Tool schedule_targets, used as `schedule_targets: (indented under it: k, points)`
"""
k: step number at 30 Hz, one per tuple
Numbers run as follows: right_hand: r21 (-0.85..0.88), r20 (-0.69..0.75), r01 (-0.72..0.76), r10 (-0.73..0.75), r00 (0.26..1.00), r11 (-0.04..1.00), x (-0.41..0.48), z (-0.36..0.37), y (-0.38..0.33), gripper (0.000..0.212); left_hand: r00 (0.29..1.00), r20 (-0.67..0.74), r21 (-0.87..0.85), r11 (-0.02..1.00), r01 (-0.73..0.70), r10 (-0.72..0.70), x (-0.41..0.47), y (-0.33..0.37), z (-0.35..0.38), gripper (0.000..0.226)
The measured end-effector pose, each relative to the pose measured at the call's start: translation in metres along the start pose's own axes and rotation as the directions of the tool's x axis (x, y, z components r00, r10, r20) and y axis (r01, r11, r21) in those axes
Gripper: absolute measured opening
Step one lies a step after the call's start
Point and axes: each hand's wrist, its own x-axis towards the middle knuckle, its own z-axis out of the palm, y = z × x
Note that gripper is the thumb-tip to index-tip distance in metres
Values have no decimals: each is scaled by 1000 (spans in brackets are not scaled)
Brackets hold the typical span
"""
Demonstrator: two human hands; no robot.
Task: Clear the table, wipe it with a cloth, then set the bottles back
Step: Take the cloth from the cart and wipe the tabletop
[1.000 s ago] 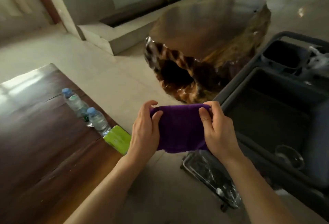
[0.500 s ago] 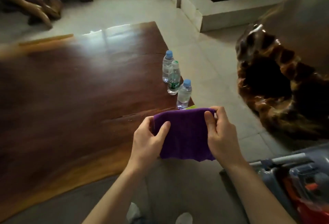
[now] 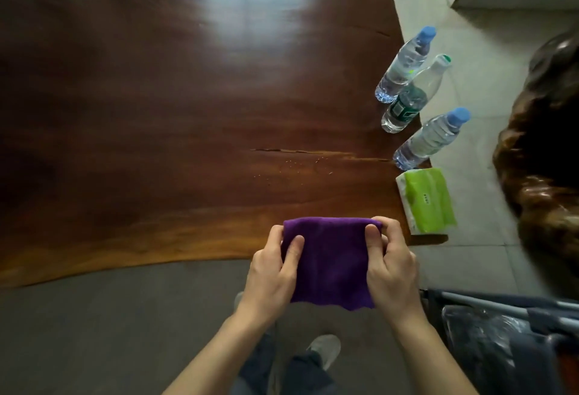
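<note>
Purple cloth hides my fingertips behind it; my left hand and right hand pinch its side edges, thumbs in front, above the table edge.

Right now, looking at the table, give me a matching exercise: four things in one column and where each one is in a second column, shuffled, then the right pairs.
Things:
1. purple cloth
2. green tissue pack
3. green-capped bottle
4. grey shoe

Places:
A. standing between the two blue-capped bottles
B. on the floor below the hands
C. held in both hands at the table's near edge
D. lying at the table's right corner, nearer than the bottles

Pairs: 1-C, 2-D, 3-A, 4-B
</note>
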Motion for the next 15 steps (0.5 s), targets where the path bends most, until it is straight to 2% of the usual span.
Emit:
schedule_targets:
  k: [6,9,15]
  points:
    - [-23,8,-146,147,989,989,8,13,21,38,993,101,-57,997,60,-54,18,-13,2,23]
    - [-39,7,-125,126,992,991,21,12,35,50,990,134,-34,999,43,-38,35,-11,13,36]
    - [-218,-21,-24,20,1000,976,68,18,68,24,984,176,-3,1000,-22,22,80,-7,41,56]
